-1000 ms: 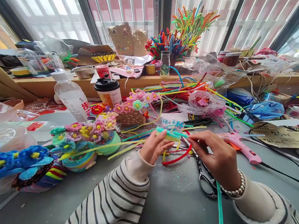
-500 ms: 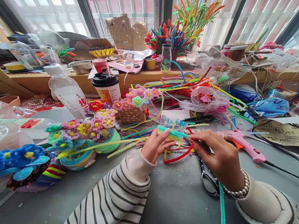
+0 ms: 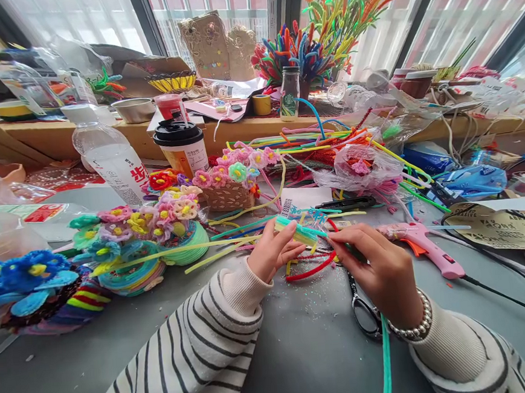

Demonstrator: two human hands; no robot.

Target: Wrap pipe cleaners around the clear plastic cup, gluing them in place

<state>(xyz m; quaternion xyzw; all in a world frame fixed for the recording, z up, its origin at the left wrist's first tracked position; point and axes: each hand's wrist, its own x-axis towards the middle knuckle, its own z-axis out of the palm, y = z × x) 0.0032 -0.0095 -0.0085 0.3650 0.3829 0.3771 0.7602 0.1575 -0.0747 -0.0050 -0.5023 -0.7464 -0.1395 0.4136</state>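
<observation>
Between thumb and fingers, my left hand (image 3: 272, 253) grips a small flat coil of teal and yellow pipe cleaner (image 3: 303, 234). A teal pipe cleaner (image 3: 386, 362) leads off that coil into the pinched fingertips of my right hand (image 3: 380, 269); its long tail reappears below the wrist and runs to the bottom edge. Black-handled scissors (image 3: 366, 318) lie partly hidden under my right hand. Just beyond the hands, a curved red pipe cleaner (image 3: 311, 272) rests on the grey table (image 3: 302, 357) among glitter specks.
Pipe-cleaner flowers on coiled pots (image 3: 187, 246) crowd the left, with a water bottle (image 3: 113, 157) and a lidded cup (image 3: 181, 148) behind. A pink glue gun (image 3: 430, 250) lies at right. Loose pipe cleaners and a black cutter (image 3: 347, 204) lie ahead.
The view has shifted slightly. My right fingers have moved a little against the teal pipe cleaner, and the coil in my left hand shows more of its yellow side.
</observation>
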